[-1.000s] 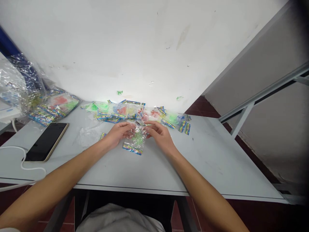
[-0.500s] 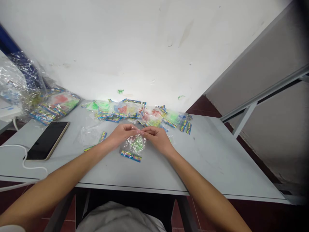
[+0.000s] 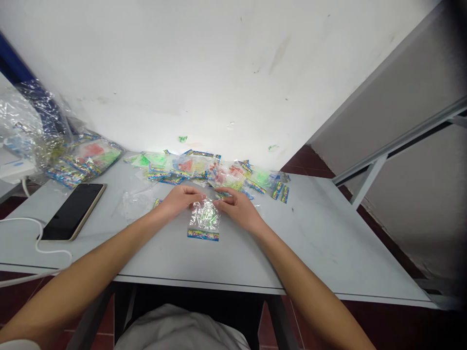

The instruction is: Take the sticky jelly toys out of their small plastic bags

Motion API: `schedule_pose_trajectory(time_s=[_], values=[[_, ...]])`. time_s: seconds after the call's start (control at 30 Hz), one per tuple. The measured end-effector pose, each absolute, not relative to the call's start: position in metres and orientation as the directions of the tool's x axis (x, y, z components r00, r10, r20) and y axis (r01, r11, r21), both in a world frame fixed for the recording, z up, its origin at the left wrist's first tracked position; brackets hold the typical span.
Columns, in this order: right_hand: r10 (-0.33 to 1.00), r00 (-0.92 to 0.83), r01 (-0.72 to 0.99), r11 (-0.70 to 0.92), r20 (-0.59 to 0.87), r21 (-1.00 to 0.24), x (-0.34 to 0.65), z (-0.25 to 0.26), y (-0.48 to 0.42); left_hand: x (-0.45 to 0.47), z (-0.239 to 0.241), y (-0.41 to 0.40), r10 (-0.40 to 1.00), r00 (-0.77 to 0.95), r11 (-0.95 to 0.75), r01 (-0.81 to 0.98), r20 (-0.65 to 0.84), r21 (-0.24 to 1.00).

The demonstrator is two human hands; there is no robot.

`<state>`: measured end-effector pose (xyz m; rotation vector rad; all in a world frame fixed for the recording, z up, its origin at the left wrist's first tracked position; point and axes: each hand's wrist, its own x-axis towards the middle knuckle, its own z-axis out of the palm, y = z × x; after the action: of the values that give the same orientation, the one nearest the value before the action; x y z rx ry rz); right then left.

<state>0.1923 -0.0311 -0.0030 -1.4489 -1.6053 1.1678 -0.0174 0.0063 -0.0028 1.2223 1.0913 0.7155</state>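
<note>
A small clear plastic packet with green bits inside and a colourful printed strip along its near edge lies on the grey table. My left hand pinches its far left corner with closed fingers. My right hand pinches its far right corner the same way. Behind both hands a row of several similar packets, green, red and yellow, is spread along the wall.
A dark phone with a white cable lies at the left. Further left, a heap of packets in crinkled clear bags. A loose clear packet lies left of my left hand. A metal frame stands at the right.
The packet has turned so its printed strip lies square to me and it rests flatter on the table. Both hands have drawn slightly apart along its far edge.
</note>
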Motion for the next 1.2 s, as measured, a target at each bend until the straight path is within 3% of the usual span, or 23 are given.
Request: schedule_pose_trajectory(time_s=[0.17,0.37,0.47,0.53,0.6,0.67,0.77,0.87,1.0,1.2], values=[[0.996,-0.090,0.360,0.036,0.003,-0.932,0.193,-0.004,-0.030,-0.023,0.003,0.008,0.875,0.382,0.220,0.237,-0.299,0.946],[0.992,-0.119,0.374,0.015,-0.032,-0.927,0.195,-0.004,-0.028,-0.024,0.006,0.008,0.910,0.333,0.176,0.233,-0.248,0.956],[1.000,-0.029,0.341,0.004,-0.006,-0.940,0.198,-0.004,-0.026,-0.025,0.009,0.011,0.956,0.201,0.194,0.111,-0.213,0.975],[0.997,0.048,0.331,0.040,0.060,-0.943,0.200,-0.004,-0.024,-0.026,0.012,0.015,0.970,0.128,0.219,-0.071,-0.209,0.973],[0.984,0.118,0.342,0.085,0.133,-0.936,0.202,-0.003,-0.023,-0.027,0.015,0.018,0.970,0.123,0.235,-0.267,-0.209,0.935],[0.969,0.163,0.361,0.116,0.185,-0.925,0.204,-0.001,-0.022,-0.028,0.017,0.018,0.969,0.134,0.241,-0.344,-0.207,0.907],[0.958,0.179,0.395,0.138,0.224,-0.908,0.207,0.001,-0.022,-0.029,0.019,0.016,0.984,0.074,0.168,-0.122,-0.160,0.978],[0.952,0.183,0.422,0.149,0.245,-0.894,0.209,0.001,-0.022,-0.033,0.023,0.012,0.998,0.059,-0.042,0.248,0.028,0.968],[0.949,0.186,0.455,0.146,0.254,-0.879,0.212,-0.001,-0.019,-0.053,0.030,0.003,0.960,0.110,-0.267,0.640,0.258,0.721],[0.945,0.165,0.493,0.170,0.283,-0.853,0.216,0.000,-0.020,-0.112,0.010,-0.051,0.919,0.067,-0.227,0.896,0.387,0.383]])
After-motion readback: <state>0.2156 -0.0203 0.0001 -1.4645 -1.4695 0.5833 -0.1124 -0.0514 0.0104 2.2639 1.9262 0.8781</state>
